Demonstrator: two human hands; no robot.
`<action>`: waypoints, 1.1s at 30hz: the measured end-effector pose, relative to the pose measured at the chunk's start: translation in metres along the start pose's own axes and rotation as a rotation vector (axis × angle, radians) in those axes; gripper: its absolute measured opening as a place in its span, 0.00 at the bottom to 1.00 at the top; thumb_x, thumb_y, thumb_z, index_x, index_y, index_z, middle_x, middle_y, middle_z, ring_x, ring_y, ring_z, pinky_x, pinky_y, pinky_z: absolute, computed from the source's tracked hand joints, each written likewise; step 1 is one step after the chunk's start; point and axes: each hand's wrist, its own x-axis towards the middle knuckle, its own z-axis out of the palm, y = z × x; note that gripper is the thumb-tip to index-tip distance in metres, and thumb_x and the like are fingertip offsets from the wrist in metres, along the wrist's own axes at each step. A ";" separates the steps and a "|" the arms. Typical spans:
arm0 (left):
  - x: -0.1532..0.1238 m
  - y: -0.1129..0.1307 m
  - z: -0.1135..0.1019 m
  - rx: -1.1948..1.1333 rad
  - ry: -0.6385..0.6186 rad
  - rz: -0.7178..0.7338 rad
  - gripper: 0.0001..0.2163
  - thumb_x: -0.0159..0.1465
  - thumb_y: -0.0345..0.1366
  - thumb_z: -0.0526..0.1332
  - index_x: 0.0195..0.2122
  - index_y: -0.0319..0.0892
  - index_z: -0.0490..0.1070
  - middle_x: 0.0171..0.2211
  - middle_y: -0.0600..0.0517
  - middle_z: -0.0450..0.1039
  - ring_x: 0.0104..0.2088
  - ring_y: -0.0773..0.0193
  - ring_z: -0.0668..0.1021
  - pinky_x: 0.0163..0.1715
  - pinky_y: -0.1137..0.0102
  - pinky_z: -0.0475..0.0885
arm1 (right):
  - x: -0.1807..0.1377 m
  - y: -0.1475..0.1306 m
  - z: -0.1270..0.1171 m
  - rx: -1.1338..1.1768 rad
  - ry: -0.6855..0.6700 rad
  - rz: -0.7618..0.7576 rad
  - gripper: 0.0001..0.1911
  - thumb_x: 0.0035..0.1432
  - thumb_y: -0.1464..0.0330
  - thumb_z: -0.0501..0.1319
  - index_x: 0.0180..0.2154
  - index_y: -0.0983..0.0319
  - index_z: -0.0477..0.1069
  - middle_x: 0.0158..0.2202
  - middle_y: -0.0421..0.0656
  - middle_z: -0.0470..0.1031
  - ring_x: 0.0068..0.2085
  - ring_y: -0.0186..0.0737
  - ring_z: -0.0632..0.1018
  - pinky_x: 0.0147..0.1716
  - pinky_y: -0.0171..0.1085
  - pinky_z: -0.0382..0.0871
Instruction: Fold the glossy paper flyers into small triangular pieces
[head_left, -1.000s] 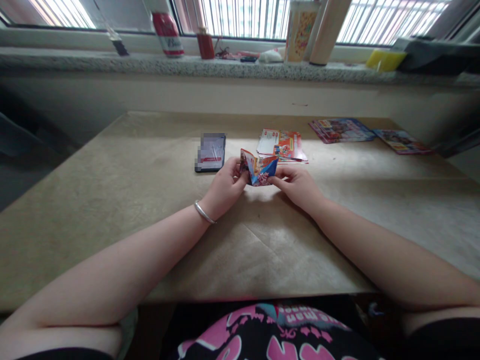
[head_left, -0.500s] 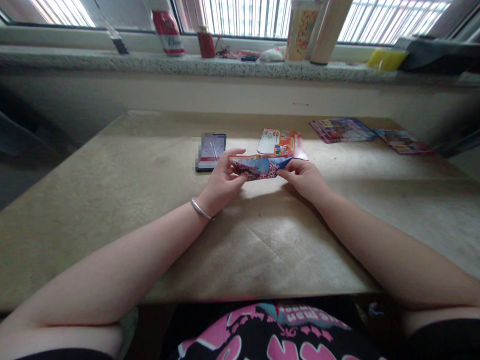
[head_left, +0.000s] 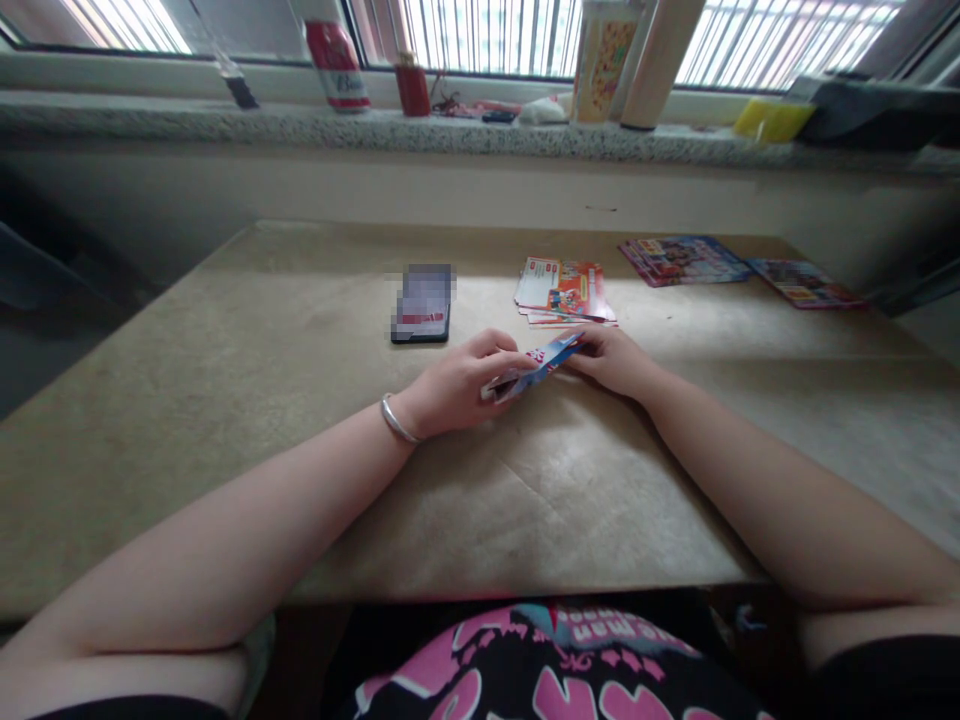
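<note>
A glossy blue printed card (head_left: 553,358) with pink and white lettering is tilted between my two hands, just above the table. My left hand (head_left: 469,382), with a silver bangle at the wrist, is closed on its near left end, the fingers lying over the top. At the far right corner, my right hand (head_left: 611,360) pinches the card; its fingertips are partly hidden. Just beyond lies a loose stack of orange and white cards (head_left: 566,290). To the left of that stack, a phone (head_left: 421,305) lies flat with its screen lit.
Two colourful piles, a larger pile of blue and red cards (head_left: 686,260) and a smaller pile (head_left: 806,284), lie at the table's back right. On the windowsill (head_left: 480,140) stand a red can (head_left: 336,65), a red bottle (head_left: 412,88) and a clear tub (head_left: 600,65).
The card has turned from broadside to a slanted, edge-on pose and come slightly nearer. My left hand has rolled over, its fingers now on top. My right hand has stayed at the right end.
</note>
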 end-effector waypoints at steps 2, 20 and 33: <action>0.000 -0.001 0.000 0.001 -0.016 -0.026 0.16 0.61 0.32 0.61 0.51 0.44 0.69 0.45 0.47 0.66 0.43 0.63 0.73 0.43 0.69 0.73 | -0.001 -0.002 0.000 -0.030 -0.002 -0.021 0.07 0.54 0.63 0.64 0.36 0.57 0.79 0.36 0.41 0.80 0.38 0.43 0.78 0.45 0.45 0.71; 0.000 -0.011 0.004 0.005 -0.001 -0.254 0.17 0.58 0.33 0.63 0.49 0.43 0.67 0.45 0.47 0.69 0.46 0.59 0.74 0.48 0.63 0.71 | -0.001 -0.013 0.007 0.005 -0.113 -0.100 0.10 0.57 0.65 0.61 0.42 0.59 0.75 0.43 0.43 0.79 0.42 0.42 0.77 0.41 0.40 0.70; 0.000 -0.013 0.005 -0.112 0.020 -0.289 0.19 0.54 0.26 0.60 0.48 0.42 0.64 0.43 0.49 0.71 0.42 0.61 0.75 0.44 0.66 0.71 | -0.002 -0.016 0.013 -0.042 -0.074 -0.057 0.09 0.57 0.65 0.60 0.39 0.60 0.75 0.38 0.44 0.78 0.40 0.42 0.75 0.41 0.42 0.68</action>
